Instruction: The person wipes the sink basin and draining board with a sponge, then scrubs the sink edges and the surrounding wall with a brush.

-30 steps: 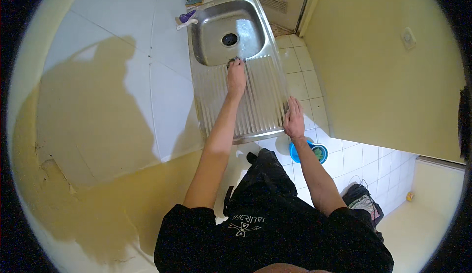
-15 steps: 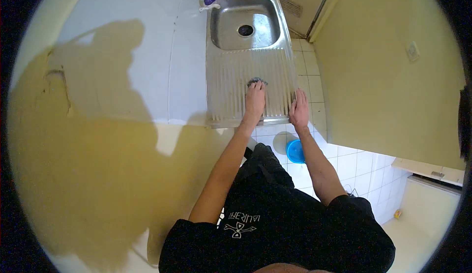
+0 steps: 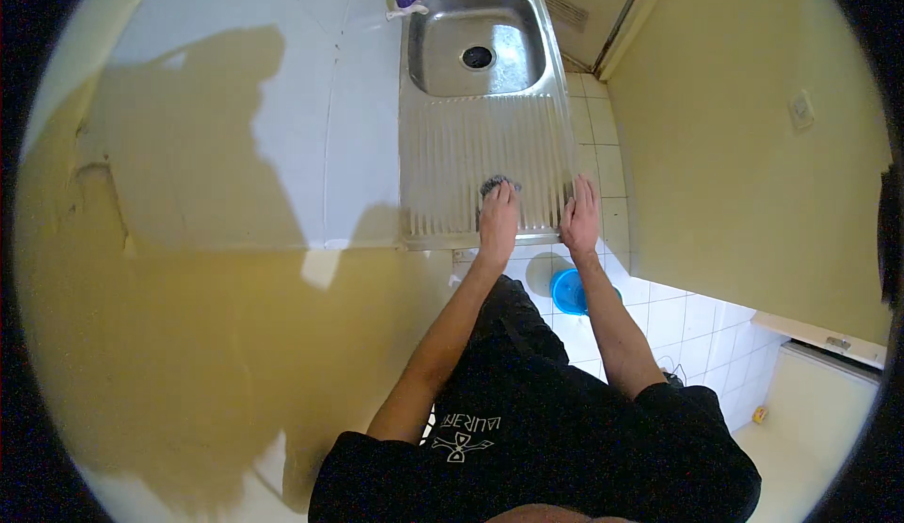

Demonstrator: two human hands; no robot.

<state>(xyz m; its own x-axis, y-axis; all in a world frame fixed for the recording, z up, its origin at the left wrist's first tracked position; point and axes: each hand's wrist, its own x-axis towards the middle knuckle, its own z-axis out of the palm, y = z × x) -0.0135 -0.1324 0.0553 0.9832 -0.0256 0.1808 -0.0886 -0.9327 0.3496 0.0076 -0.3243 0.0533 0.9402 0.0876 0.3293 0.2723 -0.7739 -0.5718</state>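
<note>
Near the centre of the head view, a grey steel-wool scourer point(image 3: 499, 184) lies on the ribbed steel drainboard point(image 3: 447, 160), toward its near end. By the look of it, the step in hand is scouring the ribs; the next move calls for level pressure on the scourer and a stroke along the grooves.

The left hand point(image 3: 499, 219) comes up from 6 o'clock, its fingers bent together and closed on the scourer, which pokes out just beyond their tips at 12 o'clock. At 3 o'clock from it, the right hand point(image 3: 580, 219) rests over the drainboard's side edge, fingers straight and side by side; whether they grip that edge, I cannot tell. The sink bowl point(image 3: 443, 69) sits at 12 o'clock from the scourer, and a blue tub point(image 3: 566, 291) on the floor at 6 o'clock from the right hand.
</note>
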